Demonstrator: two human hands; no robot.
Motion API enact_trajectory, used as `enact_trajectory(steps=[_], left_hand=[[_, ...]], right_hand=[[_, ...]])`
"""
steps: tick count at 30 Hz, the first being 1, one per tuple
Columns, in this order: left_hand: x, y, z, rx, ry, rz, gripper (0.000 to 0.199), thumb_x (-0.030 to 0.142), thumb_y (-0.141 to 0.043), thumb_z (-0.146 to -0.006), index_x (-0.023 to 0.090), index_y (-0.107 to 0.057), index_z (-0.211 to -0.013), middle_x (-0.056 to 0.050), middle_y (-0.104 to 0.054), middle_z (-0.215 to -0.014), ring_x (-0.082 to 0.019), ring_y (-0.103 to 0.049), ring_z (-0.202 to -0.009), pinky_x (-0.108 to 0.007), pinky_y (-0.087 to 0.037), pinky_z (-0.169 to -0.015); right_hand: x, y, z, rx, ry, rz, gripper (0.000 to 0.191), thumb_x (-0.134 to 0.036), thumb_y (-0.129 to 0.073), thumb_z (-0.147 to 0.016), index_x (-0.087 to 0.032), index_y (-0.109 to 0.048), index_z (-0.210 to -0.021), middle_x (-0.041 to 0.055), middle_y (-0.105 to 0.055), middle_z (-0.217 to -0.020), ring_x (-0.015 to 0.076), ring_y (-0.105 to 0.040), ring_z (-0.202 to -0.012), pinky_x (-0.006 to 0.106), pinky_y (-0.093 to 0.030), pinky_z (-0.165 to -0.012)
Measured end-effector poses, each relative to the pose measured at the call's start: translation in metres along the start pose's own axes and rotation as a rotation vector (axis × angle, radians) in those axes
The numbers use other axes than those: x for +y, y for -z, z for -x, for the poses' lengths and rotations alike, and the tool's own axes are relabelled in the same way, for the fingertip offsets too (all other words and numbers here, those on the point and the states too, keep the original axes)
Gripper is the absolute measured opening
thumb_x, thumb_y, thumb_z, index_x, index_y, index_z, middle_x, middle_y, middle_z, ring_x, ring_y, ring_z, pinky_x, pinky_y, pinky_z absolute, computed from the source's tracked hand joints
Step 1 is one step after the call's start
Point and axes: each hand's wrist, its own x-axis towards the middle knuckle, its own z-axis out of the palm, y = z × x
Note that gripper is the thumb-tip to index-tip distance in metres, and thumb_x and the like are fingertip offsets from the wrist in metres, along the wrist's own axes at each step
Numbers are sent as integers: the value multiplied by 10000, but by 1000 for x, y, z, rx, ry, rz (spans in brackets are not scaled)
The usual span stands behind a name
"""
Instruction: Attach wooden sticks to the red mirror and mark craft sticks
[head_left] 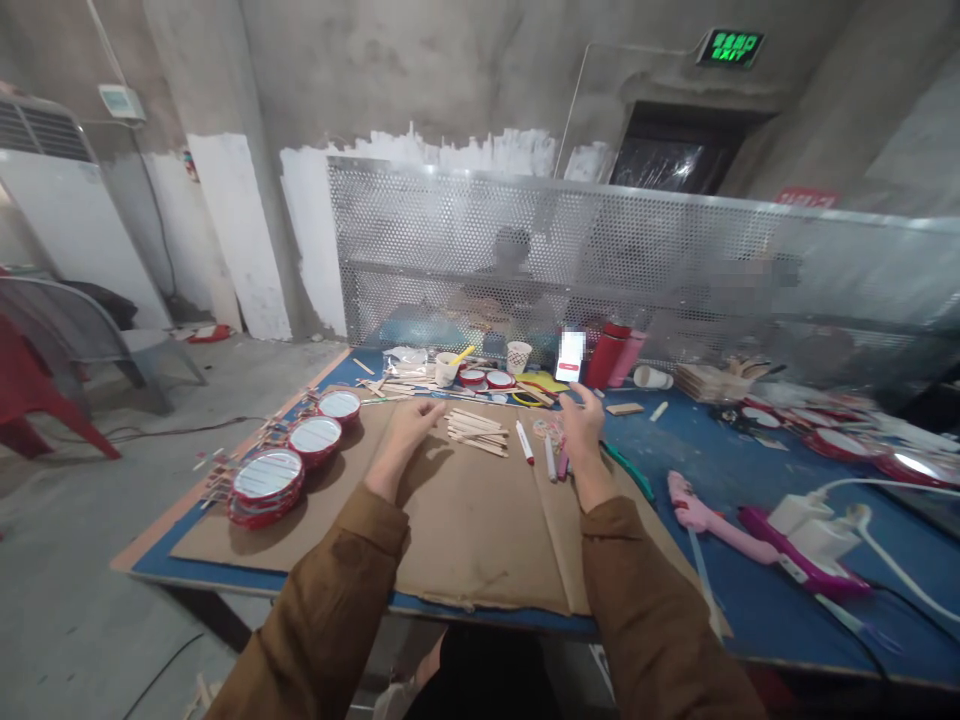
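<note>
The left hand (409, 425) rests with fingers released on the cardboard sheet (469, 530) beside the craft sticks (476, 432), while the right hand (581, 420), fingers open and empty, rises at the sheet's edge past a white marker (525, 442).

A loose pile of flat wooden craft sticks (477, 433) on brown cardboard (480, 530), lying roughly parallel, between the flat-resting left hand (409, 428) and raised right hand (581, 420), a smartphone (571, 355) upright just above the right hand, its screen blurred

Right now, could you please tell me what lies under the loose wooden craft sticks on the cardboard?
The wooden craft sticks rest on brown cardboard; the patch directly beneath them is covered.
</note>
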Motion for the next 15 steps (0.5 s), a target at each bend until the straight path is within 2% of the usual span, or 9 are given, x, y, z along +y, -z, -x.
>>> enact_trajectory(steps=[4,8,11,15], left_hand=[[7,-9,5,-182,1,64,429,561,-572,-795,143,-664,-800,-32,-637,-752,-167,-587,-726,-278,-476,-689],[16,-13,19,-402,-15,165,468,580,-605,-804,136,-694,-926,-87,-673,-881,-189,-606,-823,-309,-519,-748],[19,-16,33,-467,-65,196,436,551,-672,-773,136,-696,-906,-80,-650,-837,-187,-586,-805,-315,-547,-694],[17,-20,37,-446,-115,144,372,509,-672,-782,142,-695,-831,-52,-609,-752,-179,-573,-763,-322,-560,-682]], right_hand=[[-8,-11,17,-70,-5,18,354,-464,-515,-798,-158,-686,-848,3,-599,-594,153,-518,-475,276,-438,-508],[-10,-12,27,-132,34,94,444,-585,-504,-817,-219,-534,-568,-31,-461,-424,147,-467,-453,261,-388,-486],[-6,-13,31,-189,12,121,481,-632,-448,-840,-237,-483,-568,-39,-446,-410,141,-448,-407,256,-359,-439],[0,-17,32,-232,61,202,440,-590,-408,-860,-222,-544,-660,-27,-530,-490,145,-498,-430,254,-394,-476]])
